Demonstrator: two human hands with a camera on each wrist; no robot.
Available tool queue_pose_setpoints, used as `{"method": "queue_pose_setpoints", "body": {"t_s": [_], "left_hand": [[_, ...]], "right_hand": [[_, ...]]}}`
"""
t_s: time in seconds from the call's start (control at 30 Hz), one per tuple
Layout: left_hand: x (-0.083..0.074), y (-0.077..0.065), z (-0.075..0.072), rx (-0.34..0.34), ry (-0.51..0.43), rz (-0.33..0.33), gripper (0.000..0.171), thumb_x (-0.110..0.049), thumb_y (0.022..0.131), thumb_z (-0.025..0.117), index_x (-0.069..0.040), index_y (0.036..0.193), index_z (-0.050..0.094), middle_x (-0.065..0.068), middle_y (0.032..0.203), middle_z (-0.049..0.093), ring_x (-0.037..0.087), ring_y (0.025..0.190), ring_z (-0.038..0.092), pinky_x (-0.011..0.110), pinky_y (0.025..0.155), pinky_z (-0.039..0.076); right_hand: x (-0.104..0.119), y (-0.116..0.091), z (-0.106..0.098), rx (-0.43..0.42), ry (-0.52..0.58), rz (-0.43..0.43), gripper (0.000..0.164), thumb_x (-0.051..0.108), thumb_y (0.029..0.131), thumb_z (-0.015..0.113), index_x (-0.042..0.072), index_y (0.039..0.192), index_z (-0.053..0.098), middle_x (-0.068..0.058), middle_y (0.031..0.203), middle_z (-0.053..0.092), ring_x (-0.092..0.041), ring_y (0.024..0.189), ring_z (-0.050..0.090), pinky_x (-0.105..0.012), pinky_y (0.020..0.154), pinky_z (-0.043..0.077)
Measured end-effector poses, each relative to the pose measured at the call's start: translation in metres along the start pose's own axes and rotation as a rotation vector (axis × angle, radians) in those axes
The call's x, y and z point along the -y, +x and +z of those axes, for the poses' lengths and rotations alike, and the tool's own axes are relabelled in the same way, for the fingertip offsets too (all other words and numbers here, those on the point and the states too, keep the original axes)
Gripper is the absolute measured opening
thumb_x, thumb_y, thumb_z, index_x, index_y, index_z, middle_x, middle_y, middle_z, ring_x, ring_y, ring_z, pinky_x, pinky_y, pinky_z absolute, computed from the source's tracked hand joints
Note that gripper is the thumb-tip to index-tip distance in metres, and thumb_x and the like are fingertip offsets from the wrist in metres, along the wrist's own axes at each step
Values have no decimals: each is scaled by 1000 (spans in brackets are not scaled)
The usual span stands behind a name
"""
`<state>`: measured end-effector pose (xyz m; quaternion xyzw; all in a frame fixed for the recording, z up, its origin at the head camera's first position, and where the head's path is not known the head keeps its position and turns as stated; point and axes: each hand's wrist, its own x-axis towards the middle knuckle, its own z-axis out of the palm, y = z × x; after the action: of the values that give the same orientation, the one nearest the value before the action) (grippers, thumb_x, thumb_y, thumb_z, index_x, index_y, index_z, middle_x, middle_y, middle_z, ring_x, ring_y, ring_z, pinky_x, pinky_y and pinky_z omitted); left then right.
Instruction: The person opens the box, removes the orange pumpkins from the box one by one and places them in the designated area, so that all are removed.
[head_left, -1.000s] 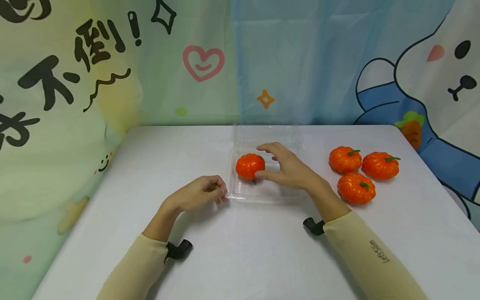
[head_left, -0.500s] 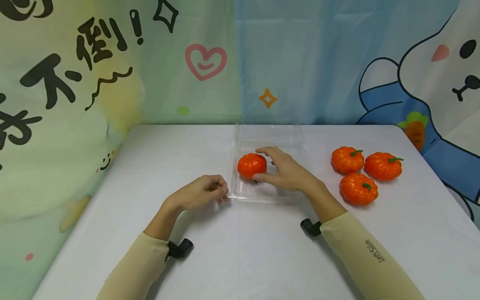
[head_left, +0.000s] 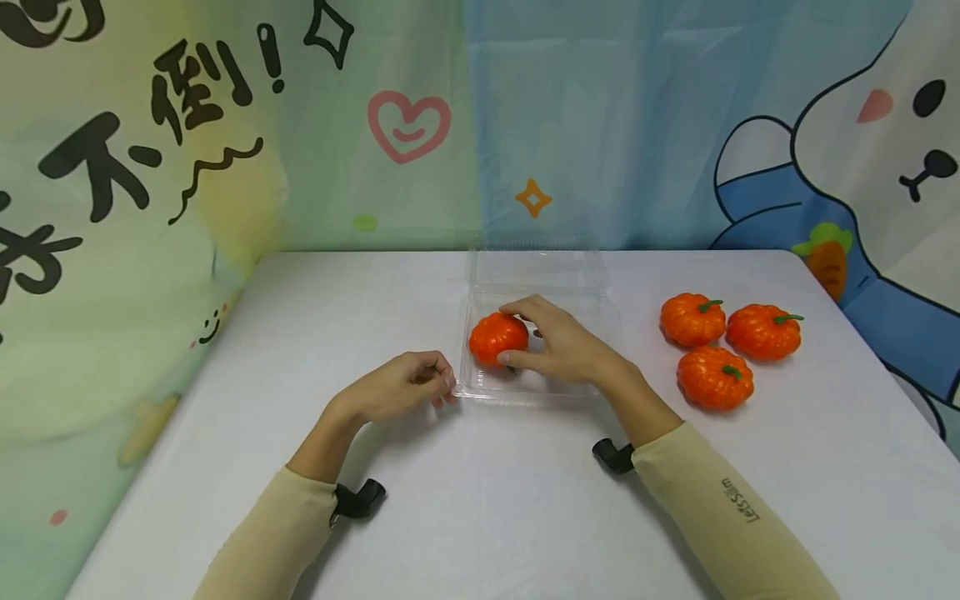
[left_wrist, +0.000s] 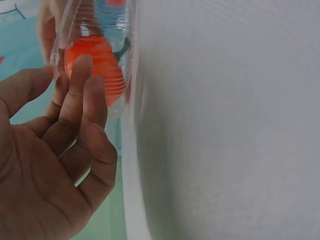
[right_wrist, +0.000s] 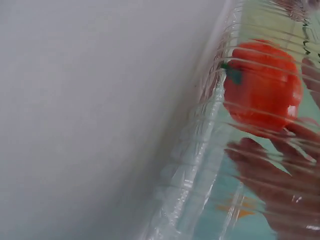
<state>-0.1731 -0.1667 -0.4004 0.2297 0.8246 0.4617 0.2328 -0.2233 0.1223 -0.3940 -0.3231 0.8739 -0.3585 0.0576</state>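
A clear plastic clamshell box (head_left: 540, 392) lies on the table with its lid (head_left: 536, 271) folded back. My left hand (head_left: 405, 386) pinches the box's near left corner between thumb and index finger; its other fingers are loosely bent in the left wrist view. Inside the box, toward its left side, sits a small orange pumpkin (head_left: 495, 340) with a green stem (right_wrist: 232, 74). My right hand (head_left: 558, 342) reaches over the box from the right and holds this pumpkin, thumb at its near side and index finger at its far side. The box's ribbed wall overlaps the right fingers in the right wrist view.
Right of the box, three more orange pumpkins with green stems stand close together: a back left one (head_left: 688, 321), a back right one (head_left: 765, 333) and a front one (head_left: 715, 379). Behind the white table (head_left: 480, 500) hangs a printed cloth (head_left: 600, 125).
My right hand has moved slightly left and closed in around the pumpkin, which has shifted a little and tilted. The left hand has stayed at the box corner.
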Motion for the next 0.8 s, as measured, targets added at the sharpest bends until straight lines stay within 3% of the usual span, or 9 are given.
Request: {"method": "queue_pose_setpoints", "body": {"t_s": [0.27, 0.47, 0.7, 0.8], "left_hand": [[1, 0, 1, -3, -1, 0, 16, -19, 106, 54, -6, 104, 62, 11, 98, 76, 26, 89, 69, 38, 84, 48], [0, 0, 0, -4, 4, 1, 15, -17, 106, 53, -5, 103, 62, 11, 98, 76, 25, 88, 69, 38, 85, 49], [0, 0, 1, -2, 9, -1, 14, -16, 106, 53, -5, 103, 63, 11, 98, 76, 26, 89, 70, 37, 85, 50], [0, 1, 1, -4, 14, 4, 16, -18, 106, 54, -6, 103, 63, 11, 97, 76, 26, 88, 70, 36, 83, 49]], "right_hand": [[-1, 0, 4, 0, -28, -16, 64, 24, 86, 85, 6, 141, 59, -13, 136, 53, -30, 124, 55, -49, 103, 50], [-1, 1, 6, 34, 57, -2, 65, 21, 86, 86, 10, 142, 55, -11, 140, 53, -30, 128, 55, -47, 99, 54], [0, 0, 7, 68, 43, 26, 61, 30, 88, 84, 19, 143, 59, -7, 136, 52, -26, 124, 56, -45, 99, 54], [0, 1, 8, 75, 47, 27, 58, 34, 90, 81, 20, 142, 61, -10, 142, 47, -28, 125, 56, -45, 100, 53]]}}
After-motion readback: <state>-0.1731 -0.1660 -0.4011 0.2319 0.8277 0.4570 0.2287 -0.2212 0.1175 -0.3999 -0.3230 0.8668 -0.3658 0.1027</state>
